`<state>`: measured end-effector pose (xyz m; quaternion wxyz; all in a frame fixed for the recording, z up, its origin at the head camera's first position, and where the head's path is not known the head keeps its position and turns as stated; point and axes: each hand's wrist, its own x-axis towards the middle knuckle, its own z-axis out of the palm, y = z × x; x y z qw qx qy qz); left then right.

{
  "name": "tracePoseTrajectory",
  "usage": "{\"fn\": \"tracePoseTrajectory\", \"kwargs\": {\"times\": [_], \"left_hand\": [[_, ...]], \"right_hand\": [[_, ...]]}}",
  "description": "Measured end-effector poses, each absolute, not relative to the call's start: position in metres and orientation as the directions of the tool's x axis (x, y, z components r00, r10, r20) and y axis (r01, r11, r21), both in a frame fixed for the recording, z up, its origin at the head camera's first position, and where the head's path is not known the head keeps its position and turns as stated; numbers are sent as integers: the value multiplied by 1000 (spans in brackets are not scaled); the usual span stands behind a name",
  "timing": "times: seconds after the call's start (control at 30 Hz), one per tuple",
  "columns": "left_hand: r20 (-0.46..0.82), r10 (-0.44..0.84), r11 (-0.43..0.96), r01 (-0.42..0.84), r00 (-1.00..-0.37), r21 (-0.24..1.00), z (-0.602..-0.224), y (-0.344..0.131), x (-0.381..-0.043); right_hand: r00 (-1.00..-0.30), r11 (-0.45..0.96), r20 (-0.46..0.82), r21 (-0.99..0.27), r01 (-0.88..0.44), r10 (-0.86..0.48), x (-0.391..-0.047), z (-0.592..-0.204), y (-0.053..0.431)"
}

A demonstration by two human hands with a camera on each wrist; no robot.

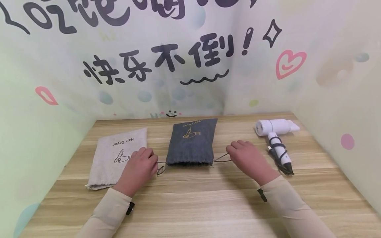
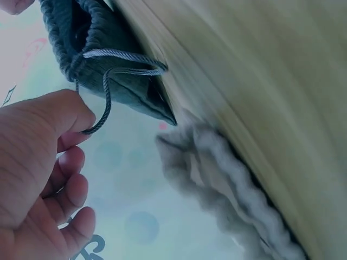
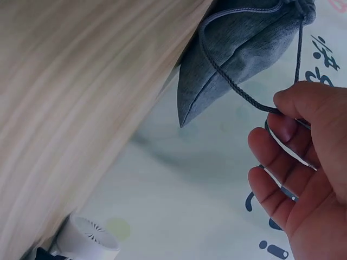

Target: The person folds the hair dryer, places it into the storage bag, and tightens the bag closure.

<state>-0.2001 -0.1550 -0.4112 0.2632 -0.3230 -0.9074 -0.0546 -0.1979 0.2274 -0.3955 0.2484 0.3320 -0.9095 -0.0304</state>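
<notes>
A dark blue-grey drawstring bag (image 1: 191,142) with a gold hair dryer print lies mid-table, its gathered mouth toward me and partly open. My left hand (image 1: 142,168) pinches the drawstring (image 2: 108,95) on the bag's left between thumb and index finger. On the other side my right hand (image 1: 247,160) pinches the right drawstring (image 3: 230,81) the same way. Both cords stretch outward from the mouth, with a slack loop hanging by the left hand. Close behind the left hand, partly covered by it, lies a beige drawstring bag (image 1: 119,145) lettered "Hair Dryer".
A white hair dryer (image 1: 275,127) with its black cord (image 1: 276,155) wound round the handle lies at the right of the wooden table (image 1: 190,205). A printed curtain (image 1: 166,92) hangs behind the table and along its sides.
</notes>
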Motion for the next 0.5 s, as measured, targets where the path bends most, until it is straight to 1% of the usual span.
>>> {"fn": "tracePoseTrajectory", "kwargs": {"times": [0.33,0.5], "left_hand": [[517,536,814,570,-667,-111,-409,-175,-197],[532,520,824,558,-668,-104,-409,-184,-197]], "right_hand": [[-683,784,392,220,-581,-616,-196,-393,240],[-707,802,387,198,-563,-592,-195,-394,248]]}}
